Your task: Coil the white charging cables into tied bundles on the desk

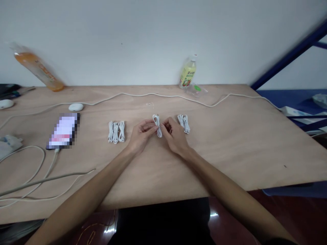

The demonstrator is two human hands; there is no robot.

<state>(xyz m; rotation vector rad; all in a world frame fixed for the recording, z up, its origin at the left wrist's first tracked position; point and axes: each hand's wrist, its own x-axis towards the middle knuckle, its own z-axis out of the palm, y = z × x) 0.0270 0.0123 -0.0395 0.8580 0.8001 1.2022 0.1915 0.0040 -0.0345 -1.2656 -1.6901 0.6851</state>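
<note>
Both my hands meet at the middle of the wooden table [230, 149]. My left hand [141, 134] and my right hand [174, 135] pinch a small coiled white cable bundle [157, 124] between their fingertips. Another coiled white cable [184, 123] lies just right of my right hand. Left of my left hand lies a group of coiled white cables [116, 131], side by side.
A phone [63, 130] with a plugged-in cable lies at the left, beside a white case [76, 107]. A long white cord [163, 95] runs across the back. Two drink bottles [188, 72] [38, 68] stand by the wall. Loose cables [30, 183] trail at the front left.
</note>
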